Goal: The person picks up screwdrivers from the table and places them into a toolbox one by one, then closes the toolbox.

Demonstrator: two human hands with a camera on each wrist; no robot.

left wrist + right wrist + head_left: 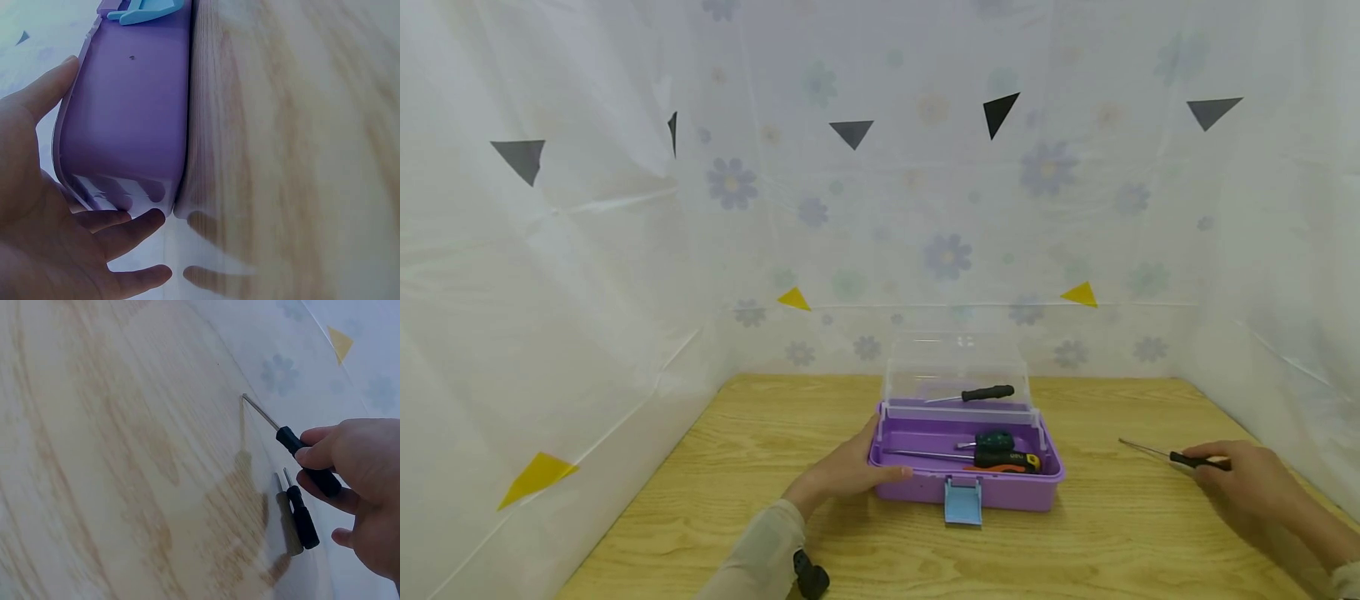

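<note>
A purple toolbox (1000, 492) stands open mid-table, its clear lid (955, 367) upright and its blue latch (962, 502) hanging at the front. Inside lie several screwdrivers, one green-handled (996, 437) and one black-and-yellow (1003, 459). A black-handled screwdriver (988, 392) shows through the lid. My left hand (857, 468) rests with straight fingers against the box's left end (137, 112), thumb (44, 87) along the front wall. Far right, my right hand (1243, 479) pinches a thin black-handled screwdriver (290, 440) just above the table. A second small screwdriver (303, 519) lies under that hand.
The wooden table (760, 467) is enclosed on three sides by white flower-print sheeting (625, 333) with black and yellow triangles. The sheeting stands close behind my right hand (356, 469). A black wrist camera (811, 577) sits on my left forearm.
</note>
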